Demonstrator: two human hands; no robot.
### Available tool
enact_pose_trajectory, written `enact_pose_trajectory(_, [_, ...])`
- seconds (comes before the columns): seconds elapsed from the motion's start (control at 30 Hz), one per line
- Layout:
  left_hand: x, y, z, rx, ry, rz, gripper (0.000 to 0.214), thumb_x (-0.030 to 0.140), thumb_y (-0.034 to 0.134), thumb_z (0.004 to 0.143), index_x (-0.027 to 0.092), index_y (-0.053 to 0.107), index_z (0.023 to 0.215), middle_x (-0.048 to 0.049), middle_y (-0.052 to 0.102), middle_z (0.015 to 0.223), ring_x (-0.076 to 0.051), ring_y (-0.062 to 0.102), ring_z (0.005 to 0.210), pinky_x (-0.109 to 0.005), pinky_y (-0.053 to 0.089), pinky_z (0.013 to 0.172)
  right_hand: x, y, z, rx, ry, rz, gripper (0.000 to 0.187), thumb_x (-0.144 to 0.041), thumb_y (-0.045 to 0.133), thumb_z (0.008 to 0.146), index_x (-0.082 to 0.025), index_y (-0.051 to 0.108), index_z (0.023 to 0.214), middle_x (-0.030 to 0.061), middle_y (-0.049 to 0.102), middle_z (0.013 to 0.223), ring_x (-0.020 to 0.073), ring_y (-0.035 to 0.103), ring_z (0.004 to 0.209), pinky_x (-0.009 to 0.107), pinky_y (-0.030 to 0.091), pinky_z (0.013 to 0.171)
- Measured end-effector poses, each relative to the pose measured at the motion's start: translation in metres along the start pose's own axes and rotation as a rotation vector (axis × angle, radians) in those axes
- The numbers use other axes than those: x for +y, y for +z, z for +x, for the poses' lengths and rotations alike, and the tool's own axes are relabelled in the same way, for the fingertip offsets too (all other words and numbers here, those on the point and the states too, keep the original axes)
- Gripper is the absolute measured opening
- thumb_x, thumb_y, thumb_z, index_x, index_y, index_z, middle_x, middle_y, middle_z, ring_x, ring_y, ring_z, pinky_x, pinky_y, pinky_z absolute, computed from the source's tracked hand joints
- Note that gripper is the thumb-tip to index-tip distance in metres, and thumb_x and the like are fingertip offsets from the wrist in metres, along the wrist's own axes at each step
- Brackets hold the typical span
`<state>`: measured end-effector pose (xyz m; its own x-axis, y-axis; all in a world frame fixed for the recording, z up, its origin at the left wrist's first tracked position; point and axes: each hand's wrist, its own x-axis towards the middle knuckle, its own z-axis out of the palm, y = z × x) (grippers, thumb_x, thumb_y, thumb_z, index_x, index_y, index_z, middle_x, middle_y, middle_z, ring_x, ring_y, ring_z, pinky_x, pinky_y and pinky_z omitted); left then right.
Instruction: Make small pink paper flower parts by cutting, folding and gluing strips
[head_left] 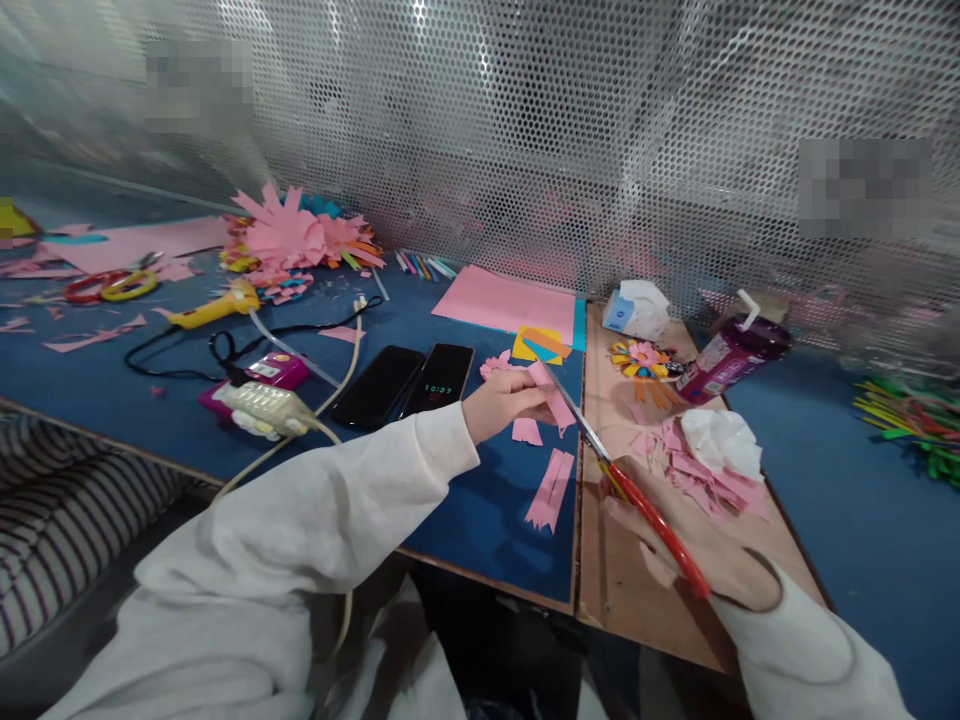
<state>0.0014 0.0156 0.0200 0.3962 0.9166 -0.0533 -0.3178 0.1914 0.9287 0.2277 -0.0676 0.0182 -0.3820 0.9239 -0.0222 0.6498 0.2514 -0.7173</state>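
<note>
1. The left hand (504,398) is closed on one pink paper piece (556,400), pinched between thumb and fingers above the blue mat (480,520).
2. The right hand (697,550) is closed around the red handles of one pair of scissors (637,495). The blades point up and left, and their tips meet the pink paper piece.
3. Two small bunches of cut pink strips lie on the blue mat just below the left hand: a small one (527,431) and a longer one (551,488).
4. Two dark phones (379,385) (439,378) lie side by side, just left of the left hand.
5. One heap of pink scraps (712,485) sits on the wooden board (622,580) beside the right hand, with one crumpled white tissue (720,435) on top.
6. Farther back there are one yellow glue gun (214,308), one purple cup (731,355) with a straw, one tissue pack (634,310) and one flat pink sheet (504,300).
</note>
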Motion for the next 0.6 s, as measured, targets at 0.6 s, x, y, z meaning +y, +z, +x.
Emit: enact_pose_trajectory(0.6, [-0.002, -0.003, 0.000, -0.049, 0.036, -0.003, 0.016, 0.021, 0.068, 0.074, 0.007, 0.062, 0.070, -0.0071, 0.066, 0.067, -0.020, 0.068, 0.071, -0.046, 0.049, 0.088, -0.015, 0.005, 0.008, -0.008, -0.041, -0.058, 0.042, -0.059, 0.037, 0.085, -0.021, 0.042, 0.068, -0.0006, 0.047, 0.062, 0.0136, 0.041, 0.058, 0.028, 0.035, 0.052])
